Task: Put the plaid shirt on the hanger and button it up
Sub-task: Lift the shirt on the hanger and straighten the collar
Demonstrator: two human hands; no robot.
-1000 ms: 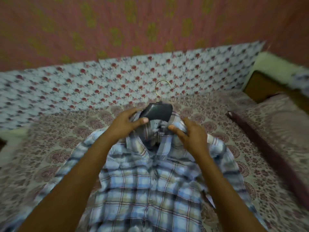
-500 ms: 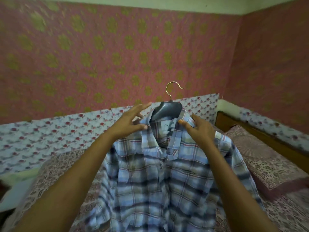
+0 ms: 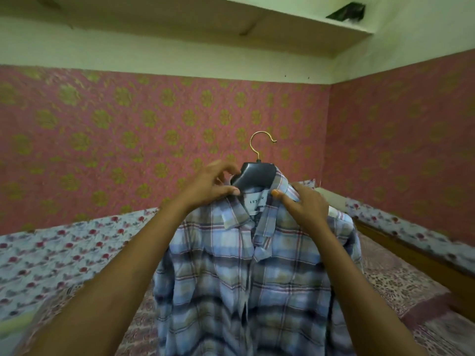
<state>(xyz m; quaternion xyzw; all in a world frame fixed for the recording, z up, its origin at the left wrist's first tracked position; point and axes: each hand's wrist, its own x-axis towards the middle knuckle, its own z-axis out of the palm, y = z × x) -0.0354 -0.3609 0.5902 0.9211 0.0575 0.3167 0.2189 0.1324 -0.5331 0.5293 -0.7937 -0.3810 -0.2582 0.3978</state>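
The single view comes from the person's head, through a wide-angle lens that bends the edges. It faces forward into a room corner, where the pink patterned wall (image 3: 128, 129) meets a pale shelf (image 3: 231, 24) at the top of the frame. Both forearms extend from the bottom edge, with the left hand (image 3: 210, 186) and right hand (image 3: 305, 204) near the centre, close to the lens. The plaid shirt (image 3: 246, 278) on its hanger (image 3: 257, 173) fills the lower middle, the bed (image 3: 398, 283) lower behind.

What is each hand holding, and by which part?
Both pinch the plaid shirt at its collar: left hand and right hand, one each side of the hanger.
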